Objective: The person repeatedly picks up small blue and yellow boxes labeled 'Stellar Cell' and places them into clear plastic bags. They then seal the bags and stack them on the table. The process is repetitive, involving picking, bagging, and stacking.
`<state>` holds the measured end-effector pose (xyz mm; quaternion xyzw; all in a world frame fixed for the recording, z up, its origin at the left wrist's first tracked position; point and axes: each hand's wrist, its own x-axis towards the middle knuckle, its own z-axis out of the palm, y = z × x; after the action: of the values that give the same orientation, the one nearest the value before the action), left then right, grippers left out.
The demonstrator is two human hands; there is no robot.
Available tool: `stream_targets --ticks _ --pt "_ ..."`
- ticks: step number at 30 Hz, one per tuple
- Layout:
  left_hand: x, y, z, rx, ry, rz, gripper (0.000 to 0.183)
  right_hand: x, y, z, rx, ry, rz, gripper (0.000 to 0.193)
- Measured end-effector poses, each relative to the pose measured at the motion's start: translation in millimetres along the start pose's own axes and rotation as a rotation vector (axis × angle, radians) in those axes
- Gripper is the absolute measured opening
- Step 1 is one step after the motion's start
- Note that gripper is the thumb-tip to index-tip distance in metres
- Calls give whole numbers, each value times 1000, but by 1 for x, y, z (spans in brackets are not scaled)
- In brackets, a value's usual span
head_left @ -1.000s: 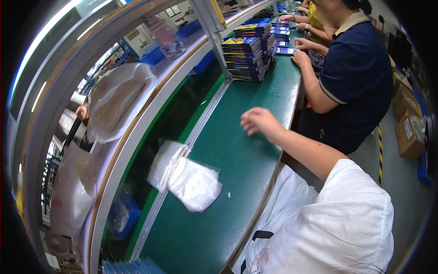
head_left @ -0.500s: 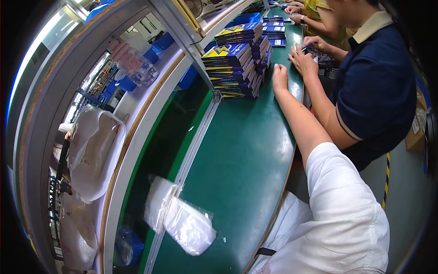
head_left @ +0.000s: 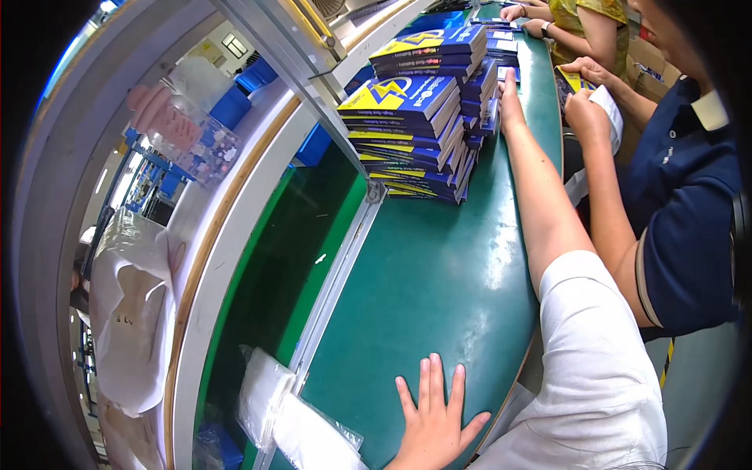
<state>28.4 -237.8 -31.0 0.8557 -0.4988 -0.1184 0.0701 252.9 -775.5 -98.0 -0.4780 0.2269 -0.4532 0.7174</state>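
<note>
My left hand (head_left: 435, 419) lies palm down near the front of the green tabletop (head_left: 415, 282), fingers spread, holding nothing. My right arm in a white sleeve stretches far ahead along the table's right side. At its end my right hand (head_left: 510, 100) is beside the right flank of tall stacks of flat blue-and-yellow boxes (head_left: 407, 98). Its fingers are partly hidden there, so I cannot tell whether they grip anything. Left of my left hand lie two bundles of clear plastic bags (head_left: 309, 435), partly across the metal rail (head_left: 333, 274).
A co-worker in a navy shirt (head_left: 681, 211) sits close on the right, handling a yellow-and-dark item and a white sheet. Beyond is another person in yellow (head_left: 587, 31). A metal post (head_left: 305, 86) rises beside the stacks. A shelf (head_left: 227, 227) at left carries a pink-lidded bottle (head_left: 184, 129).
My left hand has come into view, flat on the table. My right hand has moved up against the box stacks. The view has shifted, and the co-worker's hands have moved apart from mine.
</note>
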Motion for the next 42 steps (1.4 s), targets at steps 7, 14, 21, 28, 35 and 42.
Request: stream_targets --ticks 7,14,21,28,35,42 --pt "4 5 -3 -2 -93 -48 91 6 -20 54 294 -187 1 78" --pt "9 7 -6 -5 -77 -39 91 11 -16 69 258 -242 15 71" --pt "5 4 -5 -1 -38 -23 83 -20 -5 63 204 -272 43 65" --pt "3 -2 5 -68 10 29 83 -59 -9 52 161 -282 58 59" --pt "-2 -2 6 -69 91 7 81 -107 -23 50 103 -319 60 54" --pt "20 -43 14 -1183 629 -119 81 -176 -30 39 35 -366 68 48"
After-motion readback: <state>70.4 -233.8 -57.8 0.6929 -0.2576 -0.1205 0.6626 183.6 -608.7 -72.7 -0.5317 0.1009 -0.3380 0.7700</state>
